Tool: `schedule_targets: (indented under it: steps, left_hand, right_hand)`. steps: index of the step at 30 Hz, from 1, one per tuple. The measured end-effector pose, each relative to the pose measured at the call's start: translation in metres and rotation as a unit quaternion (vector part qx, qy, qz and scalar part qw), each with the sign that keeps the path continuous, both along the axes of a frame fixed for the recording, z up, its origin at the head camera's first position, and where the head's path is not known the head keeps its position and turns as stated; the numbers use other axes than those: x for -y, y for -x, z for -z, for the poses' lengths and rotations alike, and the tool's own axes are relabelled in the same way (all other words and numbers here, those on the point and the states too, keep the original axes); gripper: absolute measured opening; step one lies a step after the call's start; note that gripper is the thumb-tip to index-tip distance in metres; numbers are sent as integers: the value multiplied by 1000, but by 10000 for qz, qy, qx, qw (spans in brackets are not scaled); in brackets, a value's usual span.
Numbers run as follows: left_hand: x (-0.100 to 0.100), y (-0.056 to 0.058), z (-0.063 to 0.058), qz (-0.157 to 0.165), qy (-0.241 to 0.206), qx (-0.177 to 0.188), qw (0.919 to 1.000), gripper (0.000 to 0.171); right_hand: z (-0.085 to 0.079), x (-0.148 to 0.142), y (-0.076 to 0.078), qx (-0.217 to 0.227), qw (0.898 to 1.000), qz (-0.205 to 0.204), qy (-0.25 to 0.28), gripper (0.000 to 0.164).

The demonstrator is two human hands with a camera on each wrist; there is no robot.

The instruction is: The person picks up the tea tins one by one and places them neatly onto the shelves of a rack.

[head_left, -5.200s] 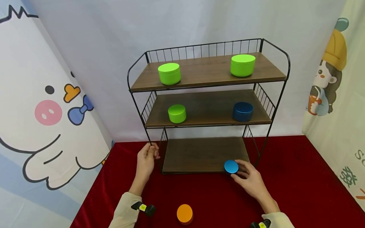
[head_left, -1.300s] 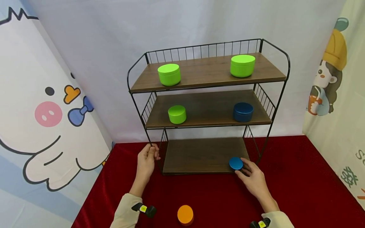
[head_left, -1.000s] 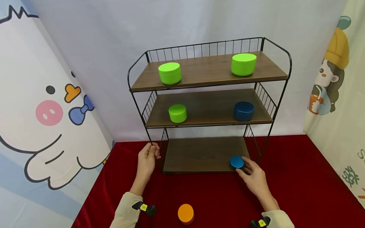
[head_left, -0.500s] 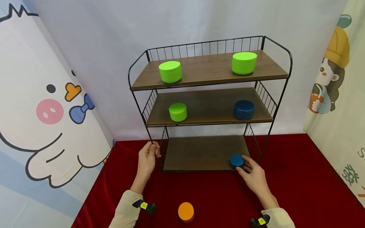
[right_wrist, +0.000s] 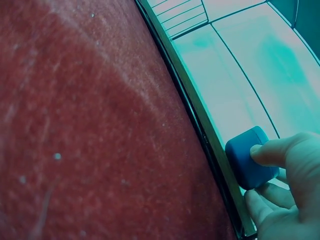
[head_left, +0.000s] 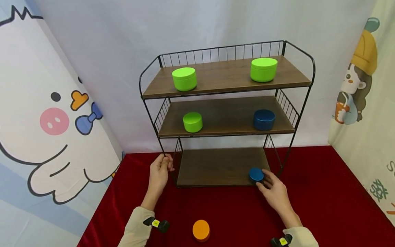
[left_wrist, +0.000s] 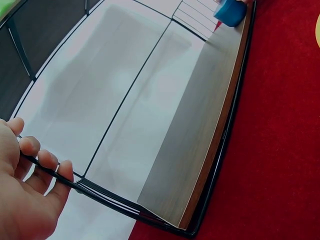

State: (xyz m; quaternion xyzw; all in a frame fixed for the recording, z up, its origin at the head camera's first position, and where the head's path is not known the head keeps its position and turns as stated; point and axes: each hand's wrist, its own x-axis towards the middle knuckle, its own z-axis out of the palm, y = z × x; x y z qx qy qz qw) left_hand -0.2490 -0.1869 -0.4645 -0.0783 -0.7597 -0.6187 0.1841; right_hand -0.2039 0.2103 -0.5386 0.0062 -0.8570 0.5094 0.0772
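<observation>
My right hand (head_left: 274, 192) holds a small round blue tin (head_left: 256, 174) between thumb and fingers at the front right of the bottom shelf (head_left: 219, 168). In the right wrist view this tin (right_wrist: 250, 157) sits at the shelf's front edge, the thumb on its side. My left hand (head_left: 159, 173) grips the left front post of the black wire rack (head_left: 150, 118), its fingers (left_wrist: 47, 159) curled around the thin metal. On the middle shelf stand a green tin (head_left: 192, 122) and a larger dark blue tin (head_left: 264, 120).
Two bigger green tins, a left one (head_left: 184, 79) and a right one (head_left: 263, 70), stand on the top shelf. An orange tin (head_left: 201, 230) lies on the red cloth (head_left: 234, 212) between my forearms. A pale curtain (head_left: 216, 24) hangs behind the rack.
Since the earliest frame, my right hand has carried the small blue tin right and back, from before the bottom shelf's front edge onto its right end. My left hand keeps its grip.
</observation>
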Motion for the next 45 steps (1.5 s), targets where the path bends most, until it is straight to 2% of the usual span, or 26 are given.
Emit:
schedule_targets:
  steps: [9,18,24,28,33,45]
  left_hand:
    - [0,0,0,24,-16,21,10000,35]
    - [1,-2,1,34,-14,37,10000,34]
    - [0,-3,1,22,-84,88,9999,33]
    - [0,-3,0,29,-113,105,9999,33]
    - [0,-2,0,42,-90,79,9999,33]
    - [-1,-1,0,33,-96,-4,9999,32]
  right_hand:
    - [-8,2,-6,-131,9999,-68,-49,59]
    - [-24,8,-16,-797,9951,285,-510,54]
    - [-33,16,-22,-1281,9900,262,-522,52]
    - [-35,24,-25,-1667,9851,99,-419,51]
    - [-35,37,-30,-1962,9799,-294,-192,48]
    - [-30,58,-39,-1591,9804,-1153,166,49]
